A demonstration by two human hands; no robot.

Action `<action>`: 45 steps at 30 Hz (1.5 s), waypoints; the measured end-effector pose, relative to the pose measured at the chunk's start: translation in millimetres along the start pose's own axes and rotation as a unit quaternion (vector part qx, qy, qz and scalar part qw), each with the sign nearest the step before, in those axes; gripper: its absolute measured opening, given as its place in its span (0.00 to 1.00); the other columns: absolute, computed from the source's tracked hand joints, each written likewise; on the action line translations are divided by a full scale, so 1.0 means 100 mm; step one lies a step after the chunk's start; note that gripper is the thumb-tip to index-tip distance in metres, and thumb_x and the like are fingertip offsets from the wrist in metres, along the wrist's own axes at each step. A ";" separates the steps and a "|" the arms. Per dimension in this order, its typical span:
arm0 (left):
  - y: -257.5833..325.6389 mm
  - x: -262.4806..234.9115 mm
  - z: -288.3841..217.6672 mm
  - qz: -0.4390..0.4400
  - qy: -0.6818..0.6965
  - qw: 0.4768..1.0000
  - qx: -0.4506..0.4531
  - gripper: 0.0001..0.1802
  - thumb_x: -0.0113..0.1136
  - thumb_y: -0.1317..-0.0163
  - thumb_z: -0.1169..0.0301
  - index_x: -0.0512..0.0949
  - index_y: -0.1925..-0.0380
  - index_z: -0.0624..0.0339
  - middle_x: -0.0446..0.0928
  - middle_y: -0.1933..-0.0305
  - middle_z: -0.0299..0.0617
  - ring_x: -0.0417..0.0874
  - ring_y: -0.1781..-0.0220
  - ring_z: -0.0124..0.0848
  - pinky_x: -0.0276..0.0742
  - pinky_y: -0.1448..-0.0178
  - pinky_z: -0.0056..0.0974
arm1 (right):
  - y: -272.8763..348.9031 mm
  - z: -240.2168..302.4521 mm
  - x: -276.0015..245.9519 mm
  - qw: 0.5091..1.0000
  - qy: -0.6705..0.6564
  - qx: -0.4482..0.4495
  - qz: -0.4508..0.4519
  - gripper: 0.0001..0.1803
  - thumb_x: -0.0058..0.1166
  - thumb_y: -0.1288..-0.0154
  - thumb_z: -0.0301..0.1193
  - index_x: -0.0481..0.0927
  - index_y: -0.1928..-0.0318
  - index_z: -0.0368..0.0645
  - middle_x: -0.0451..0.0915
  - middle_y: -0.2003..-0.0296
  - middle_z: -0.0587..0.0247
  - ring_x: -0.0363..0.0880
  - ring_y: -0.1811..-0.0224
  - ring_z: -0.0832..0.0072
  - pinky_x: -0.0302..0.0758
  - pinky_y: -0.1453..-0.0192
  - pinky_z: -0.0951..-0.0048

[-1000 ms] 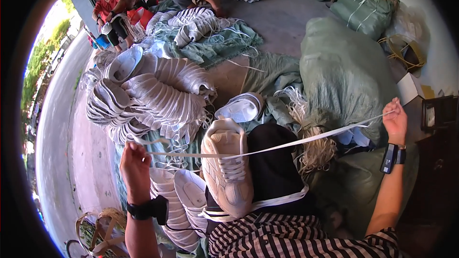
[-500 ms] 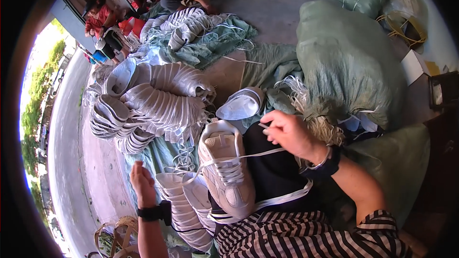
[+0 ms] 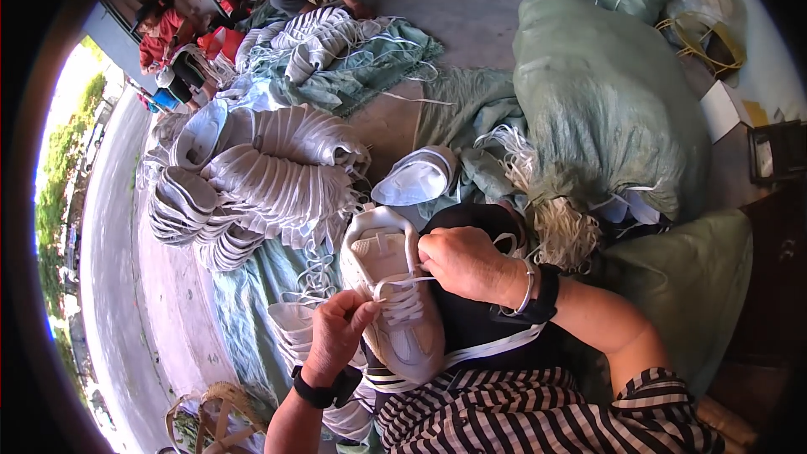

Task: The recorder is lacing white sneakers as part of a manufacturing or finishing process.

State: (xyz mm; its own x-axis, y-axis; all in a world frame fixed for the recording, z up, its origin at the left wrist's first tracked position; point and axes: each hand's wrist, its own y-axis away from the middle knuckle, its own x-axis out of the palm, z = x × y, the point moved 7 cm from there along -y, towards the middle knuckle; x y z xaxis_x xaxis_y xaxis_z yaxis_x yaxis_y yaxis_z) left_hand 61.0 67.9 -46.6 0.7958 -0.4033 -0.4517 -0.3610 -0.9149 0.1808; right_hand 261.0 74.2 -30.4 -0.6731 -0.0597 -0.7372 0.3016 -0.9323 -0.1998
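A beige and white sneaker upper [image 3: 412, 345] rests on my lap, toe toward me, with white lacing across its front. My left hand [image 3: 340, 328] is at the left edge of the lacing, thumb and fingers pinched on the white shoelace [image 3: 403, 280]. On the other side my right hand [image 3: 471, 265] is closed on the same lace, close to the upper's opening. Between the two hands a short stretch of lace crosses the tongue. My right fingertips are partly hidden behind the hand.
Stacked pale shoe uppers [image 3: 282, 172] lie on green sheeting to the left. One loose upper [image 3: 414, 176] sits beyond my lap. A big green sack [image 3: 609, 101] and bundled laces [image 3: 565, 235] are at the right. Two people sit at the far left, one in red [image 3: 166, 38].
Both hands have come in to the sneaker upper from wide apart, the left moving right and the right moving down and left. The long stretched lace is now short between them.
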 end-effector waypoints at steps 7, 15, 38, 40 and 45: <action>0.03 -0.11 0.00 -0.063 0.083 0.995 0.001 0.10 0.54 0.34 0.69 0.79 0.67 0.66 0.77 0.73 0.33 0.72 0.71 0.19 0.70 0.66 0.26 | 0.03 0.21 -0.01 0.997 0.013 -0.080 -0.011 0.02 0.50 0.47 0.22 0.75 0.71 0.38 0.78 0.73 0.53 0.79 0.68 0.57 0.76 0.64 0.61; -0.06 -0.04 0.09 -0.007 0.146 0.989 -0.020 0.13 0.52 0.34 0.67 0.76 0.72 0.65 0.73 0.76 0.32 0.70 0.71 0.18 0.68 0.67 0.27 | -0.03 -0.05 0.04 0.971 -0.212 0.070 0.085 0.03 0.54 0.44 0.24 0.78 0.71 0.37 0.80 0.75 0.53 0.80 0.71 0.60 0.74 0.66 0.67; -0.13 -0.12 -0.83 0.085 -0.375 0.852 0.355 0.18 0.67 0.56 0.74 0.77 0.61 0.53 0.73 0.56 0.37 0.76 0.55 0.37 0.78 0.50 0.39 | -0.05 0.49 0.03 0.901 0.238 -0.358 0.066 0.02 0.50 0.50 0.28 0.72 0.76 0.45 0.70 0.72 0.66 0.76 0.67 0.75 0.74 0.68 0.77; -0.16 -0.07 -0.83 0.129 -0.438 0.820 0.345 0.14 0.67 0.53 0.70 0.76 0.65 0.55 0.71 0.65 0.36 0.75 0.59 0.35 0.78 0.55 0.40 | -0.10 0.47 0.12 0.893 0.250 -0.355 0.119 0.01 0.50 0.50 0.26 0.73 0.76 0.44 0.71 0.71 0.64 0.76 0.67 0.69 0.75 0.67 0.73; -0.32 0.00 -0.83 0.149 -0.477 0.770 0.397 0.14 0.62 0.49 0.60 0.76 0.67 0.56 0.72 0.66 0.36 0.74 0.60 0.35 0.75 0.60 0.38 | -0.33 0.36 0.19 0.934 0.145 -0.175 0.276 0.03 0.51 0.52 0.24 0.73 0.76 0.38 0.73 0.69 0.58 0.76 0.66 0.62 0.75 0.66 0.66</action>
State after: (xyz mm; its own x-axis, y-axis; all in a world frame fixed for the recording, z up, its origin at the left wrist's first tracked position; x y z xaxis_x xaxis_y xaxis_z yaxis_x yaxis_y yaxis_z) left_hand 113.3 95.6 20.0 0.0377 -0.0484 -0.9981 -0.9434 -0.3311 -0.0195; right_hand 213.7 90.6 -14.4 -0.1536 -0.3506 -0.9238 0.7856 -0.6104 0.1011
